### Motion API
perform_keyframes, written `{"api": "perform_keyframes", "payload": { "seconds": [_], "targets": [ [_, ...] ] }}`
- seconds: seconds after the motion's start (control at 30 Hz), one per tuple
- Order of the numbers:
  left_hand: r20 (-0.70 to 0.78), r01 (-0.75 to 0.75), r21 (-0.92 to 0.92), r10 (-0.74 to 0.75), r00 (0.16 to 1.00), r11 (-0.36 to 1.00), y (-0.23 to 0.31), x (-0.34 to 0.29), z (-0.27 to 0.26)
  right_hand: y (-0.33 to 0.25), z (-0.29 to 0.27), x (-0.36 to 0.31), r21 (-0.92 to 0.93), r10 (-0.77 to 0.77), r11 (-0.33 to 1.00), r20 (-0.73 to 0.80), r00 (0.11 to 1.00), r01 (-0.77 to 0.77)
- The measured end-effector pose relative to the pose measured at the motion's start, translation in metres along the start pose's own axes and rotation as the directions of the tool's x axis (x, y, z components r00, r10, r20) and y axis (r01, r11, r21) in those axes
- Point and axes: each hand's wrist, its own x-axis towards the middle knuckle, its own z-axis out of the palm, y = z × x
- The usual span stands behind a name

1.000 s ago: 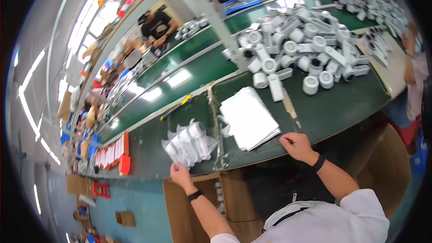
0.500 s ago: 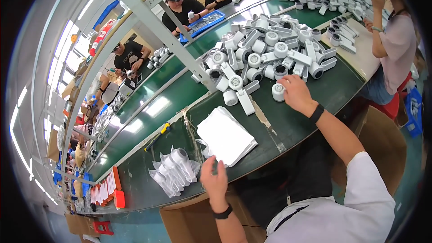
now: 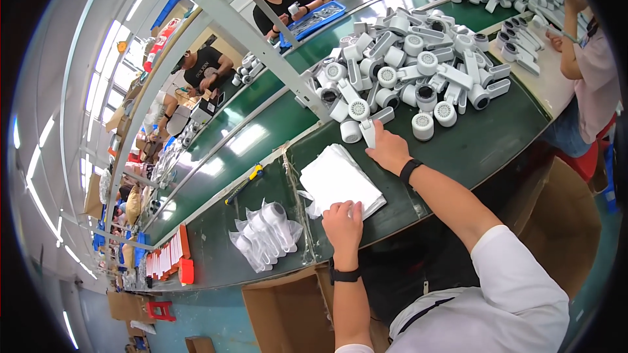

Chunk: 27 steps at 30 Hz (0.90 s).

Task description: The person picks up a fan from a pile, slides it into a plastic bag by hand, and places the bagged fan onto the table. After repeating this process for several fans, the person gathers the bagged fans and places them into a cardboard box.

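Observation:
My right hand is closed around the handle of a white handheld fan, at the near edge of a big heap of similar fans. That fan's round, vented head still lies against the heap. Nearer to me, my left hand has its fingers curled together over the near edge of a stack of thin white sheets or bags. What the fingertips pinch there is mostly hidden. Two fans stand upright, grilles up, right of my right hand.
Several fans in clear bags lie left of the stack, near a yellow utility knife. A metal frame post rises behind. Cardboard boxes stand below the table edge. A co-worker sits at the right.
My right hand has let go of an upright fan, moved left and gripped another's handle. My left hand has moved onto the white stack's edge. The view has shifted slightly.

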Motion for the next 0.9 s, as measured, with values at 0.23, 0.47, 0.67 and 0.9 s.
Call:
{"api": "perform_keyframes", "payload": {
  "seconds": [0.23,0.47,0.67,0.9],
  "targets": [
    [0.002,0.027,-0.028,-0.027,1.000,0.999,-0.012,0.004,-0.002,-0.013,-0.046,-0.024,0.848,0.130,0.423,0.291,0.948,-0.318],
    [-0.019,0.262,-0.524,-0.319,0.948,0.811,0.015,0.008,-0.028,-0.001,-0.071,-0.106,0.953,-0.209,0.007,0.298,0.931,-0.303],
    [0.330,0.441,-0.822,-0.328,0.885,0.361,0.040,-0.008,-0.045,-0.033,-0.050,-0.176,0.858,0.044,0.486,0.166,0.985,-0.167],
    [0.345,0.453,-0.851,-0.366,0.864,0.266,0.047,-0.024,-0.039,-0.051,-0.045,-0.171,0.817,0.130,0.527,0.193,0.972,-0.233]
  ]
}}
